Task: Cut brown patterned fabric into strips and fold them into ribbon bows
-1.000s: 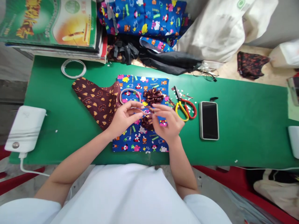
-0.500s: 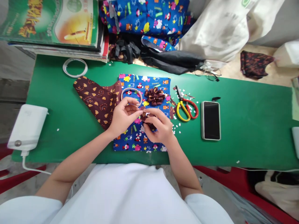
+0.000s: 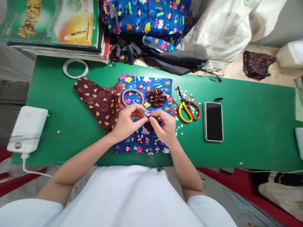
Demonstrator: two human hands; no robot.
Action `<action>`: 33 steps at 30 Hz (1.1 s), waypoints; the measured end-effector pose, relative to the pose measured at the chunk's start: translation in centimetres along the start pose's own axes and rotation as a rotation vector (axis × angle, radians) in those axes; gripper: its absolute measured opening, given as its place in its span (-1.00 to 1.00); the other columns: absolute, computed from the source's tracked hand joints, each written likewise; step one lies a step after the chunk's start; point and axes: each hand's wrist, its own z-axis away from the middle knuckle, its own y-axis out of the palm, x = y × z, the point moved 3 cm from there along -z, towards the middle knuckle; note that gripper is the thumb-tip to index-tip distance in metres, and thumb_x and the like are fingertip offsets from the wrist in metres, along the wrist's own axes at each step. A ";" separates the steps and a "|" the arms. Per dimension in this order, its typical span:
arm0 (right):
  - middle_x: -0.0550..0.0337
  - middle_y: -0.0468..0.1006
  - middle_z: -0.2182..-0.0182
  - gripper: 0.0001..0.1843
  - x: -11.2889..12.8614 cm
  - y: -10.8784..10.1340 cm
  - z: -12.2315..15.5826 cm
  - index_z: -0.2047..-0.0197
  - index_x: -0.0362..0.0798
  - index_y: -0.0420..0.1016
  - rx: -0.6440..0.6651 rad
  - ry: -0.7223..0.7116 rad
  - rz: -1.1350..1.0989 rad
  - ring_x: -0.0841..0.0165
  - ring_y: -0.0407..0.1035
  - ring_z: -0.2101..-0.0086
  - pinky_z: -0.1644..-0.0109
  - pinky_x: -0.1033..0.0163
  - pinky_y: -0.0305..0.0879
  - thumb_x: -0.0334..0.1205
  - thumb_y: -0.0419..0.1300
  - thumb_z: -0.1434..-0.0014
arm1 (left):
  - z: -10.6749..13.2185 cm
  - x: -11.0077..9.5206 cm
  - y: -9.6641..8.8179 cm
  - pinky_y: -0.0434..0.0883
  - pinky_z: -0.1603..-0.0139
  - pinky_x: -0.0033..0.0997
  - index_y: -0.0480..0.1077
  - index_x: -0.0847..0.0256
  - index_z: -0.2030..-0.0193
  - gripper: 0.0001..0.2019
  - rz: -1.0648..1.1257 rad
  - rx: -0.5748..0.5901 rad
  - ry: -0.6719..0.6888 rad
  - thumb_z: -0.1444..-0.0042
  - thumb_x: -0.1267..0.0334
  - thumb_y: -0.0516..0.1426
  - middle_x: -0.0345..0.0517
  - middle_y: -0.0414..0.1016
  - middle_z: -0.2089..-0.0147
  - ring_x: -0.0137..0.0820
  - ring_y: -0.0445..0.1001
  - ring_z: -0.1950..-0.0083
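Note:
Over the blue cartoon-print cloth (image 3: 132, 148), my left hand (image 3: 126, 123) and my right hand (image 3: 165, 127) meet fingertip to fingertip. A gathered dark brown fabric piece (image 3: 149, 126) shows under and between my right fingers, which are closed on it; much of it is hidden. My left thumb and index finger pinch at the same spot, but what lies between them is too small to make out. Just beyond my hands, a finished-looking brown fabric flower (image 3: 157, 97) lies on the cloth, beside a pale tape roll (image 3: 124, 100). Brown leaf-print fabric (image 3: 99, 102) spreads to the left.
Scissors with red and yellow handles (image 3: 189, 110) lie right of the cloth among white paper scraps. Further right is a phone (image 3: 213, 121). A white power bank (image 3: 28, 129) and another tape roll (image 3: 75, 75) are at left. Books (image 3: 54, 25) and folded fabrics (image 3: 149, 19) line the back.
My left hand has shifted slightly right and toward me. My right fingers have turned inward, thumb now raised to the fingertips, and the brown fabric piece sits lower under them.

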 end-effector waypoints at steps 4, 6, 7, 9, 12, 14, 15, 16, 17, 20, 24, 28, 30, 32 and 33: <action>0.23 0.48 0.50 -0.84 -0.3 -0.1 0.1 0.40 -0.02 0.41 -0.032 0.049 0.047 0.39 0.34 0.47 0.36 0.25 0.27 -0.22 0.11 -0.21 | 0.0 -0.3 -0.4 0.51 0.17 -0.46 0.42 0.21 0.24 -0.92 -0.167 -0.030 0.058 -0.11 0.31 0.17 -0.13 0.52 0.23 -0.45 0.53 0.22; 0.22 0.50 0.49 -0.84 -0.4 -0.1 0.0 0.39 -0.01 0.41 -0.032 0.047 0.075 0.38 0.36 0.45 0.34 0.25 0.29 -0.23 0.10 -0.21 | 0.1 -0.6 -0.4 0.50 0.17 -0.46 0.44 0.21 0.25 -0.93 -0.244 -0.028 0.112 -0.13 0.31 0.16 -0.15 0.54 0.24 -0.44 0.54 0.21; 0.22 0.50 0.48 -0.85 -0.4 0.0 0.0 0.38 -0.01 0.42 -0.021 0.037 0.094 0.37 0.37 0.44 0.33 0.24 0.29 -0.24 0.10 -0.22 | 0.1 -0.7 -0.3 0.49 0.18 -0.47 0.45 0.20 0.26 -0.94 -0.288 -0.027 0.140 -0.13 0.32 0.15 -0.16 0.55 0.25 -0.44 0.54 0.22; 0.20 0.52 0.45 -0.88 -0.5 0.2 0.0 0.34 -0.01 0.42 0.005 -0.006 0.136 0.36 0.39 0.41 0.31 0.24 0.30 -0.27 0.09 -0.22 | 0.2 -1.0 -0.2 0.48 0.20 -0.49 0.45 0.19 0.27 -0.95 -0.366 -0.021 0.174 -0.13 0.33 0.16 -0.19 0.57 0.28 -0.46 0.54 0.25; 0.16 0.53 0.41 -0.89 -0.6 0.6 0.1 0.29 -0.01 0.42 0.016 -0.091 0.211 0.33 0.39 0.37 0.27 0.22 0.32 -0.31 0.07 -0.23 | 0.3 -1.0 0.0 0.47 0.22 -0.52 0.38 0.19 0.19 -0.86 -0.377 -0.016 0.136 -0.09 0.38 0.18 -0.23 0.57 0.30 -0.48 0.56 0.26; 0.13 0.53 0.39 -0.88 -0.7 0.7 0.2 0.27 -0.01 0.41 0.016 -0.137 0.254 0.30 0.39 0.34 0.25 0.19 0.33 -0.32 0.05 -0.23 | 0.3 -0.8 0.0 0.48 0.22 -0.53 0.32 0.19 0.14 -0.79 -0.360 -0.022 0.102 -0.07 0.40 0.19 -0.24 0.57 0.31 -0.47 0.58 0.24; 0.12 0.53 0.39 -0.87 -0.7 0.8 0.2 0.25 0.00 0.41 0.020 -0.156 0.269 0.29 0.38 0.33 0.24 0.18 0.33 -0.33 0.04 -0.24 | 0.3 -0.8 0.0 0.48 0.21 -0.53 0.31 0.19 0.14 -0.78 -0.363 -0.027 0.094 -0.07 0.41 0.19 -0.24 0.57 0.31 -0.47 0.58 0.23; 0.11 0.53 0.38 -0.86 -0.7 0.9 0.2 0.24 0.00 0.41 0.027 -0.174 0.280 0.28 0.38 0.33 0.24 0.17 0.34 -0.33 0.03 -0.24 | 0.2 -0.7 -0.1 0.48 0.21 -0.53 0.30 0.18 0.14 -0.78 -0.370 -0.031 0.094 -0.07 0.41 0.18 -0.24 0.57 0.31 -0.47 0.58 0.23; 0.10 0.52 0.38 -0.85 -0.7 1.0 0.3 0.24 0.00 0.41 0.035 -0.191 0.288 0.27 0.37 0.33 0.23 0.16 0.33 -0.34 0.02 -0.24 | 0.2 -0.6 -0.1 0.48 0.21 -0.53 0.29 0.18 0.15 -0.79 -0.376 -0.032 0.095 -0.07 0.40 0.18 -0.24 0.57 0.30 -0.47 0.58 0.23; 0.10 0.51 0.38 -0.83 -0.5 1.1 0.3 0.23 0.00 0.40 0.047 -0.232 0.311 0.26 0.36 0.34 0.24 0.15 0.33 -0.36 0.00 -0.24 | 0.2 -0.5 -0.2 0.48 0.23 -0.52 0.30 0.18 0.17 -0.83 -0.383 -0.033 0.099 -0.08 0.39 0.17 -0.23 0.56 0.30 -0.48 0.57 0.25; 0.10 0.52 0.38 -0.84 -0.5 1.1 0.3 0.21 0.00 0.39 0.023 -0.262 0.330 0.28 0.36 0.35 0.25 0.16 0.33 -0.37 0.02 -0.23 | 0.3 -0.4 -0.2 0.47 0.25 -0.54 0.30 0.18 0.20 -0.84 -0.399 -0.049 0.090 -0.08 0.39 0.17 -0.25 0.55 0.31 -0.49 0.56 0.27; 0.10 0.53 0.39 -0.85 -0.5 1.2 0.3 0.21 -0.01 0.39 -0.003 -0.316 0.348 0.28 0.36 0.35 0.26 0.17 0.33 -0.39 0.04 -0.22 | 0.3 -0.4 -0.2 0.45 0.27 -0.57 0.31 0.18 0.21 -0.85 -0.403 -0.059 0.086 -0.07 0.39 0.17 -0.26 0.55 0.32 -0.51 0.55 0.28; 0.11 0.53 0.39 -0.85 -0.5 1.2 0.3 0.20 -0.01 0.38 -0.013 -0.345 0.354 0.28 0.35 0.36 0.27 0.17 0.33 -0.40 0.05 -0.22 | 0.3 -0.4 -0.2 0.45 0.29 -0.58 0.31 0.18 0.22 -0.85 -0.402 -0.064 0.088 -0.06 0.39 0.17 -0.26 0.55 0.33 -0.52 0.54 0.29; 0.11 0.52 0.40 -0.86 -0.5 1.2 0.3 0.21 -0.01 0.38 -0.011 -0.354 0.363 0.28 0.34 0.36 0.27 0.17 0.34 -0.40 0.05 -0.22 | 0.2 -0.4 -0.2 0.44 0.30 -0.59 0.31 0.19 0.23 -0.86 -0.407 -0.064 0.091 -0.06 0.39 0.17 -0.26 0.54 0.34 -0.53 0.53 0.31; 0.11 0.52 0.40 -0.85 -0.5 1.2 0.3 0.21 -0.01 0.39 -0.006 -0.353 0.368 0.28 0.34 0.36 0.27 0.17 0.34 -0.39 0.04 -0.22 | 0.2 -0.4 -0.2 0.43 0.31 -0.59 0.31 0.19 0.24 -0.87 -0.411 -0.063 0.091 -0.06 0.39 0.17 -0.26 0.54 0.34 -0.53 0.53 0.31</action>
